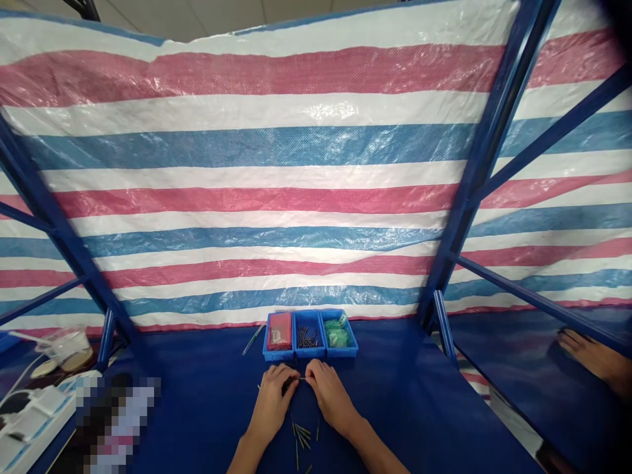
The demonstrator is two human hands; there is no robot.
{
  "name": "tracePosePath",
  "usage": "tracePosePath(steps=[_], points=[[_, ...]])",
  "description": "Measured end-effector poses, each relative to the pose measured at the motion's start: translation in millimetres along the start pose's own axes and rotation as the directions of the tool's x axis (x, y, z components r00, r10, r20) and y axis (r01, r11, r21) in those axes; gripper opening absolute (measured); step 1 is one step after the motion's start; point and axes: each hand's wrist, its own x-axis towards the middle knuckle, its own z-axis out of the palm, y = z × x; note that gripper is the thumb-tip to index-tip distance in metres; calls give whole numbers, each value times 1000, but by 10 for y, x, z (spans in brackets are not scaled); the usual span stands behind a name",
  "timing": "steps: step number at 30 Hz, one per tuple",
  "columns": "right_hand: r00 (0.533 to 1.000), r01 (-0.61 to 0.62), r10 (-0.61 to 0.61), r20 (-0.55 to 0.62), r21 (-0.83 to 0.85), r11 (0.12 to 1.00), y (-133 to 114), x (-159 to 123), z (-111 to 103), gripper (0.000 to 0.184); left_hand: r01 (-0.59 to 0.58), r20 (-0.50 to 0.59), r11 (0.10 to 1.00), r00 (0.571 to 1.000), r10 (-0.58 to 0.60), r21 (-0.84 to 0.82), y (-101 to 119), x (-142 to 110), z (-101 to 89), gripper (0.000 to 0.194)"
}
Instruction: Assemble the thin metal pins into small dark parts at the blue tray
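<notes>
My left hand [272, 400] and my right hand [330, 395] are close together over the blue table, both closed in a pinch. A thin, short rod [303, 378] spans the small gap between their fingertips; its exact kind is too small to tell. Something dark shows in the curl of my left fingers. Below and between my hands, several thin yellowish-dark rods [302, 432] lie loose on the table. Just beyond my fingers stands a blue three-part bin [310, 352]. It holds pink-red packets [279, 331], dark thin rods [308, 338] and green plastic packets [337, 334].
A pen-like stick [253, 340] lies left of the bin. White power strips [39, 421] are at the left edge. Blue metal posts [457, 217] flank the table [197, 395], with a striped sheet [266, 151] behind. Another person's hand [587, 355] rests on the right-hand table.
</notes>
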Motion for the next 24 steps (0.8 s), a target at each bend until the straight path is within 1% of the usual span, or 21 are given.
tracePosePath(steps=[2,4,7,12,17,24], points=[[1000,1,-1,7,24,1000,-9,-2,-25,24,7,-7,1000,1000,-7,3,-19,-3,16,23],[1000,17,-17,1,13,1000,-16,-3,-35,27,8,-10,1000,1000,-8,3,-31,-6,30,23],[999,32,-32,-14,-6,999,-10,0,-27,27,1,-13,1000,1000,-1,2,-25,-2,34,22],[997,4,0,-71,57,998,35,22,8,24,2,-19,1000,1000,-1,10,22,16,8,23],[991,6,14,-131,151,989,43,46,-2,22,10,-19,1000,1000,-10,13,37,11,-1,23],[979,-36,64,-194,143,989,-26,63,-109,17,7,-21,1000,1000,-7,12,21,5,6,23]])
